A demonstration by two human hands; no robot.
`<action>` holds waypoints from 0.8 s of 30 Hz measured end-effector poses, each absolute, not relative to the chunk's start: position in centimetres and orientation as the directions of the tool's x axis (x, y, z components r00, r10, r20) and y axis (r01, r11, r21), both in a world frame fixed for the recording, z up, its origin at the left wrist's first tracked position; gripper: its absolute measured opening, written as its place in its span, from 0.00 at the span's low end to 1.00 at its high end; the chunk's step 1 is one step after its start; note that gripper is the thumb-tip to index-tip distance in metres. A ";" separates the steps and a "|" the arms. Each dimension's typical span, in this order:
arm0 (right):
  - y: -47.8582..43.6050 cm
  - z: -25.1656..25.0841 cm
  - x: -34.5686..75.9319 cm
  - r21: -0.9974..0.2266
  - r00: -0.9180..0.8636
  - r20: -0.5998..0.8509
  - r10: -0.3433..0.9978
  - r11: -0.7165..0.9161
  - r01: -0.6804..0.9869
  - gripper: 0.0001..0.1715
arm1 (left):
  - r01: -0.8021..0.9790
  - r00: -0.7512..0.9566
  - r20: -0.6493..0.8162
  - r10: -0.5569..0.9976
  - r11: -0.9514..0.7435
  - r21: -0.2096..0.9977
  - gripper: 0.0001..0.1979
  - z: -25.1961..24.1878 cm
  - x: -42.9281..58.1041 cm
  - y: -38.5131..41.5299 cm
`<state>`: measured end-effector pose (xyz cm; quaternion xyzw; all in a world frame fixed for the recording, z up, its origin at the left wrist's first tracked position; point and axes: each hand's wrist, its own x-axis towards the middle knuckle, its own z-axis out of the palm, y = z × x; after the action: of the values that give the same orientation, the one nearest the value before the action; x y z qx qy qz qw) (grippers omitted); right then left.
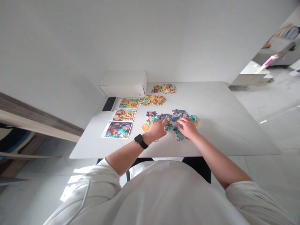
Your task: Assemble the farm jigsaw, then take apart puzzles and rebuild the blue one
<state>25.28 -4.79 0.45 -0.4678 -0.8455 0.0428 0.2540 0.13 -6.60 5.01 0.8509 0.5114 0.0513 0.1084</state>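
Dark blue and teal jigsaw puzzle pieces point(180, 135) lie in a loose spread near the middle of the white table point(225, 125). My left hand point(158, 129) rests over the left part of the spread, its fingers stretched out and touching pieces. On the right part lies my right hand point(188, 127), fingers apart and slightly bent, with the thumb toward the middle. Neither hand shows a piece lifted; the pieces under both palms are hidden. A few orange pieces point(145, 127) sit just left of my left hand.
Two more piles of puzzle pieces, one yellow-orange point(153, 100) and one red-yellow point(164, 88), lie farther back. To the left are a sheet with three printed pictures point(123, 115), a phone point(109, 104) and a white box point(123, 84) against the wall.
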 end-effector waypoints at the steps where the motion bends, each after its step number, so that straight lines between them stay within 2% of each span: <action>1: -4.9 0.4 25.5 -0.315 -0.430 0.394 0.812 0.559 0.767 0.13 | 0.855 0.474 -0.020 0.880 -0.455 0.249 0.27 5.2 0.0 -6.4; 5: -5.5 0.2 25.5 -0.355 -0.439 0.378 0.815 0.565 0.745 0.15 | 0.817 0.497 0.040 0.867 -0.483 0.315 0.28 5.8 -0.4 -5.8; 9: -5.8 0.3 24.9 -0.405 -0.456 0.355 0.816 0.574 0.712 0.17 | 0.729 0.515 0.195 0.835 -0.546 0.414 0.21 5.6 -0.2 -5.7; 12: -5.2 0.5 25.9 -0.428 -0.364 0.392 0.845 0.518 0.741 0.19 | 0.694 0.509 0.253 0.823 -0.566 0.445 0.19 5.1 -0.3 -5.4; 16: -3.6 -0.4 30.0 -0.406 -0.171 0.444 0.880 0.368 0.836 0.22 | 0.787 0.487 0.181 0.854 -0.520 0.332 0.25 3.6 -2.1 -4.8; 18: -3.1 -1.7 31.9 -0.360 -0.133 0.426 0.895 0.303 0.883 0.26 | 0.889 0.356 0.156 0.921 -0.386 0.248 0.29 2.6 -3.6 -4.6; 21: -3.1 -3.6 32.7 -0.309 -0.163 0.363 0.917 0.283 0.908 0.33 | 0.953 0.189 0.111 0.976 -0.210 0.220 0.33 0.9 -5.2 -4.5; 24: -3.3 -4.2 31.1 -0.321 -0.233 0.345 0.909 0.348 0.881 0.33 | 0.938 0.225 0.096 0.970 -0.243 0.249 0.34 -0.5 -4.9 -4.6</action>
<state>31.05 -3.33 -4.19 -0.5703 -0.7846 0.0293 0.2414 -4.90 -4.60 -0.48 0.7797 0.6115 0.1157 0.0690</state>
